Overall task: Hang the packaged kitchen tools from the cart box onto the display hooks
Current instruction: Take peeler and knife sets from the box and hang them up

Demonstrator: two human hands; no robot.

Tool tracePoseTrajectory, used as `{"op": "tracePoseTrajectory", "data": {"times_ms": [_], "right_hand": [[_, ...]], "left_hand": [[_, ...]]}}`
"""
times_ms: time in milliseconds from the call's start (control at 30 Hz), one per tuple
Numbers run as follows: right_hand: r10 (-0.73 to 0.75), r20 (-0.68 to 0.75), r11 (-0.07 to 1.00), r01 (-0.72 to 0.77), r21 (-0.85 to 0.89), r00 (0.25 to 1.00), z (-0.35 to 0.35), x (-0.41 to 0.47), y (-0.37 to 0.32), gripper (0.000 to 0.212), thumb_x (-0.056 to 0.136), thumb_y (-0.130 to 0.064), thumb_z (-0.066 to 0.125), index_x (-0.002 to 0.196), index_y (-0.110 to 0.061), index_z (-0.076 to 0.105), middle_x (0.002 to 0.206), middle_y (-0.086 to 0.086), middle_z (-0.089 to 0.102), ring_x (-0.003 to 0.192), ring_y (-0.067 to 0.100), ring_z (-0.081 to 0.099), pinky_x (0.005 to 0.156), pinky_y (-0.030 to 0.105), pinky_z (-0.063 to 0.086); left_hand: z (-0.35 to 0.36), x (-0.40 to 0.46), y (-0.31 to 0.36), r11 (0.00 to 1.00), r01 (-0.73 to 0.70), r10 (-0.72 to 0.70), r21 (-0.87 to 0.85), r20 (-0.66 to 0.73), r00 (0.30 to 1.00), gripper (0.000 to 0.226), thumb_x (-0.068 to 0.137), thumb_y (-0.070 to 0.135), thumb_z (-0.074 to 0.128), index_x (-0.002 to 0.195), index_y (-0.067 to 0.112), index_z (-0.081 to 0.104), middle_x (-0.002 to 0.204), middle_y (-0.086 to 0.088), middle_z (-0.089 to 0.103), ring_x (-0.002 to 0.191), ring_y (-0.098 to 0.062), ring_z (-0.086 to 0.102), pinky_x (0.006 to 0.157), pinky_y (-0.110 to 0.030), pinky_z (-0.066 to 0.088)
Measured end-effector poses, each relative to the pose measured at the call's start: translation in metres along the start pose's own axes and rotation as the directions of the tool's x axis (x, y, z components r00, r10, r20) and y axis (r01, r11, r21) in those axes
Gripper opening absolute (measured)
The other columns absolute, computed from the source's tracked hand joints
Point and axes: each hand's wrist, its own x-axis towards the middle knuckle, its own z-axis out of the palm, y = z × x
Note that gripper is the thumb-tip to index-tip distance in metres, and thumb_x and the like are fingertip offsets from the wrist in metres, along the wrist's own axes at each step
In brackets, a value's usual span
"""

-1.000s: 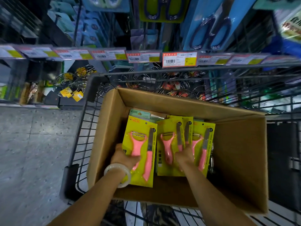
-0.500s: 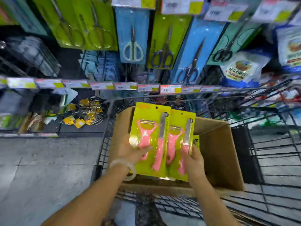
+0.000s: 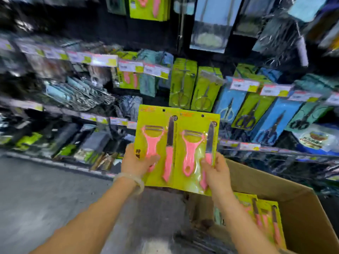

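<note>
My left hand (image 3: 136, 162) grips the lower left of a yellow-green package (image 3: 156, 123) holding a pink peeler and pink-handled knife. A second, matching package (image 3: 196, 125) is gripped at its lower right by my right hand (image 3: 215, 170). Both cards are upright, side by side, raised in front of the display racks. Matching pink peeler packages (image 3: 128, 77) hang on a hook further up and left. The cardboard box (image 3: 293, 202) at lower right holds more of these packages (image 3: 266, 217).
Hanging scissors in green packaging (image 3: 183, 83) and in blue packaging (image 3: 271, 123) fill the racks behind. Price tag strips (image 3: 128, 66) run along the rails. Grey floor (image 3: 45, 189) lies to the left. Most of the view is motion-blurred.
Both hands lifted the two packages out of the box and up toward the racks. The view swung up and left, leaving the box at lower right.
</note>
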Motion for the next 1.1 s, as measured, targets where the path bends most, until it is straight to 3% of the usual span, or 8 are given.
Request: {"op": "tracePoseTrajectory", "data": {"times_ms": [100, 200, 300, 367, 467, 600, 867, 1100], "right_hand": [[-0.077, 0.078, 0.997, 0.075, 0.037, 0.994, 0.047, -0.013, -0.032, 0.015, 0.091, -0.005, 0.057, 0.09, -0.019, 0.052, 0.069, -0.001, 0.053, 0.055, 0.011, 0.046, 0.046, 0.015, 0.038], [-0.161, 0.133, 0.986, 0.154, 0.061, 0.978, 0.082, -0.021, -0.063, 0.009, 0.092, -0.009, 0.057, 0.098, -0.014, 0.054, 0.07, 0.003, 0.051, 0.049, 0.01, 0.044, 0.039, 0.017, 0.037], [-0.217, 0.183, 0.976, 0.208, 0.066, 0.959, 0.108, -0.021, -0.089, 0.027, 0.092, -0.013, 0.057, 0.118, -0.01, 0.053, 0.092, 0.0, 0.06, 0.076, 0.014, 0.057, 0.065, 0.021, 0.048], [-0.228, 0.208, 0.974, 0.223, 0.048, 0.951, 0.123, -0.018, -0.105, 0.047, 0.092, -0.021, 0.059, 0.135, -0.013, 0.044, 0.125, 0.001, 0.058, 0.112, 0.018, 0.056, 0.095, 0.037, 0.048], [-0.27, 0.239, 0.963, 0.264, 0.055, 0.933, 0.143, -0.014, -0.128, 0.06, 0.089, -0.03, 0.061, 0.143, -0.016, 0.036, 0.143, 0.001, 0.046, 0.13, 0.02, 0.045, 0.107, 0.048, 0.039], [-0.337, 0.242, 0.941, 0.329, 0.076, 0.91, 0.166, 0.0, -0.151, 0.051, 0.092, -0.027, 0.057, 0.139, -0.015, 0.041, 0.133, -0.002, 0.053, 0.123, 0.014, 0.048, 0.098, 0.033, 0.041], [-0.413, 0.188, 0.91, 0.393, 0.135, 0.891, 0.207, 0.059, -0.202, 0.052, 0.094, -0.023, 0.054, 0.143, -0.024, 0.036, 0.14, -0.015, 0.041, 0.131, 0.008, 0.037, 0.11, 0.035, 0.032], [-0.518, 0.096, 0.854, 0.507, 0.116, 0.85, 0.232, 0.119, -0.251, 0.03, 0.095, -0.016, 0.052, 0.115, -0.039, 0.047, 0.105, -0.02, 0.06, 0.097, -0.006, 0.056, 0.087, 0.024, 0.045]], "left_hand": [[-0.056, 0.006, 0.019, 0.998, -0.064, 0.063, 0.0, -0.076, 0.995, 0.054, 0.065, 0.021, 0.086, 0.105, 0.015, 0.05, 0.091, -0.005, 0.063, 0.085, -0.027, 0.061, 0.07, -0.035, 0.048], [-0.098, 0.009, 0.039, 0.991, -0.128, 0.131, 0.026, -0.14, 0.981, 0.067, 0.054, 0.035, 0.086, 0.109, 0.012, 0.055, 0.101, -0.01, 0.067, 0.096, -0.032, 0.064, 0.081, -0.046, 0.052], [-0.129, 0.01, 0.063, 0.981, -0.193, 0.186, -0.027, -0.172, 0.967, 0.084, 0.067, 0.031, 0.084, 0.136, 0.01, 0.042, 0.134, -0.01, 0.052, 0.123, -0.031, 0.049, 0.101, -0.049, 0.042], [-0.146, 0.019, 0.071, 0.972, -0.228, 0.215, -0.052, -0.182, 0.96, 0.089, 0.072, 0.029, 0.081, 0.144, 0.012, 0.032, 0.144, -0.007, 0.042, 0.131, -0.027, 0.041, 0.107, -0.045, 0.036], [-0.163, 0.026, 0.089, 0.957, -0.282, 0.266, -0.073, -0.172, 0.949, 0.089, 0.075, 0.027, 0.078, 0.146, 0.015, 0.027, 0.149, -0.003, 0.035, 0.135, -0.023, 0.035, 0.109, -0.043, 0.03], [-0.178, 0.048, 0.109, 0.943, -0.322, 0.304, -0.085, -0.175, 0.937, 0.045, 0.076, 0.02, 0.078, 0.109, 0.022, 0.047, 0.103, 0.013, 0.056, 0.096, -0.007, 0.054, 0.094, -0.036, 0.042], [-0.179, 0.131, 0.167, 0.916, -0.4, 0.385, -0.045, -0.191, 0.903, 0.082, 0.063, 0.037, 0.085, 0.132, 0.017, 0.043, 0.125, -0.003, 0.057, 0.115, -0.026, 0.055, 0.097, -0.052, 0.045], [-0.17, 0.204, 0.223, 0.857, -0.508, 0.495, -0.088, -0.137, 0.858, 0.058, 0.073, 0.021, 0.08, 0.117, 0.023, 0.043, 0.112, 0.003, 0.056, 0.096, -0.015, 0.053, 0.08, -0.032, 0.042]]}}
